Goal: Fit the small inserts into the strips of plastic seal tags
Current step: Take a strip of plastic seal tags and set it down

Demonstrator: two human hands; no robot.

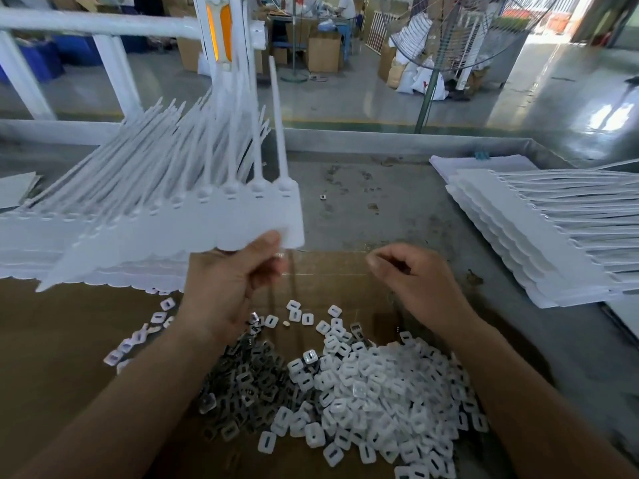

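Now, left hand (pixel 224 288): grips the near right corner of a strip of seal tags (pixel 214 216), thumb on top, fingers curled beneath.
Held strip: lifted off the desk (pixel 380 202), tilted, thin tails fanning up and away toward the far side; blurred.
Right hand (pixel 422 285): hovers over the cardboard sheet (pixel 52 340), fingers curled, thumb tip against forefinger; cannot tell whether anything small sits in that pinch.
Inserts (pixel 377 392): heaped loose on the cardboard between both wrists, white ones to the right, darker grey ones (pixel 242 385) to the left, a few scattered apart.
Left stack (pixel 20 243): more strips lying flat just under the held one.
Right stack (pixel 539 243): strips piled at the right side of the desk, well apart from both hands.
Stray insert (pixel 323 197): alone on bare desk beyond the cardboard.
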